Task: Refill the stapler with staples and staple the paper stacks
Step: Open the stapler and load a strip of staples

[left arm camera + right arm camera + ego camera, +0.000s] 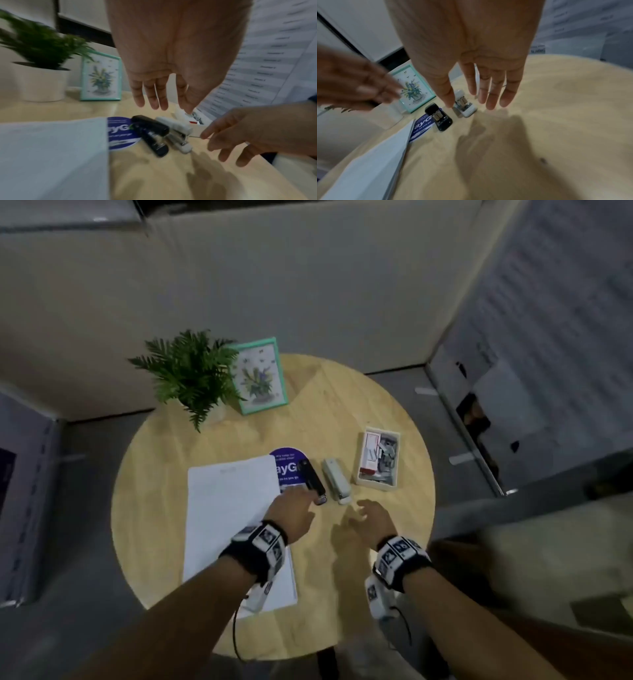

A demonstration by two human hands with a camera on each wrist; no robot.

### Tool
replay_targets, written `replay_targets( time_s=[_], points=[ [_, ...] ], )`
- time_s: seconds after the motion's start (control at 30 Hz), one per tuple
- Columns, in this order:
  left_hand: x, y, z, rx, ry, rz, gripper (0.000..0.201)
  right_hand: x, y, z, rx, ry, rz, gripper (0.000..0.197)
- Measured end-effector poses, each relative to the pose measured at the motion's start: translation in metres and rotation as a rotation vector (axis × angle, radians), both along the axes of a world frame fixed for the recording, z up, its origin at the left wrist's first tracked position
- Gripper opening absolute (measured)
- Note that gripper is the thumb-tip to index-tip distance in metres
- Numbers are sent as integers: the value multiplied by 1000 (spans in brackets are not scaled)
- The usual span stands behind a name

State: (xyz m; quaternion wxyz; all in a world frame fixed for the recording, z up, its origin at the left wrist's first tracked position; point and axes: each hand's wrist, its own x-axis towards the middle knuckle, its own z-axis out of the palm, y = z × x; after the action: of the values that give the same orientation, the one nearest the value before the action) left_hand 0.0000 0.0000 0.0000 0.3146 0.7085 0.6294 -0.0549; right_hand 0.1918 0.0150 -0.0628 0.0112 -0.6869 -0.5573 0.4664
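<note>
A black stapler and a white stapler lie side by side on the round wooden table. To their left lies a white paper stack. My left hand hovers with straight fingers just above the black stapler's near end, apart from it. My right hand is spread open over the near end of the white stapler. In the left wrist view a thin metal sliver shows at the right hand's index fingertip; I cannot tell whether it is held.
A small open box of staples stands right of the staplers. A potted fern and a green picture frame stand at the table's back. A round purple sticker lies partly under the paper. Cardboard walls surround the table.
</note>
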Motion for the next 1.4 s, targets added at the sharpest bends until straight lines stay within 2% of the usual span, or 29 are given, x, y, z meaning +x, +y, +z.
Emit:
replay_targets(
  time_s=[0.07,0.13,0.3,0.43,0.57,0.67,0.73,0.83,0.97,1.07,1.13,1.2,1.27,1.33,1.4],
  points=[
    [24,31,-15,105,37,-52,36,-5,14,-12,39,22,-61,52],
    [44,57,-22,154,79,-120,39,-11,24,-17,60,-18,-41,41],
    [62,96,-46,66,262,-267,41,-13,35,-30,57,-52,-11,25],
    [65,108,-59,-29,359,-320,43,-18,38,-37,27,-74,2,33],
    [62,111,-61,-24,307,-311,37,-22,36,-39,65,7,-108,29],
    [48,108,-61,-26,21,-132,43,-18,35,-36,114,154,-323,24],
    [39,104,-53,-12,-186,33,35,-11,32,-31,82,305,-492,29],
    [31,89,-36,87,-365,192,19,-1,28,-17,25,570,-644,36],
    [29,64,-30,219,-444,397,18,13,32,-2,50,687,-631,26],
    [35,58,-31,279,-649,747,28,25,37,-3,29,708,-623,35],
    [43,55,-27,314,-832,994,27,33,39,-2,14,733,-604,37],
    [52,52,-22,251,-1021,1254,30,41,41,-2,1,758,-569,38],
    [57,49,-19,54,-1239,1473,37,49,40,-4,-26,783,-545,40],
    [59,44,-19,-177,-1489,1558,46,57,38,-6,-50,785,-496,40],
    [59,37,-21,-289,-1613,1547,52,66,37,-6,-75,769,-400,35]
  ],
)
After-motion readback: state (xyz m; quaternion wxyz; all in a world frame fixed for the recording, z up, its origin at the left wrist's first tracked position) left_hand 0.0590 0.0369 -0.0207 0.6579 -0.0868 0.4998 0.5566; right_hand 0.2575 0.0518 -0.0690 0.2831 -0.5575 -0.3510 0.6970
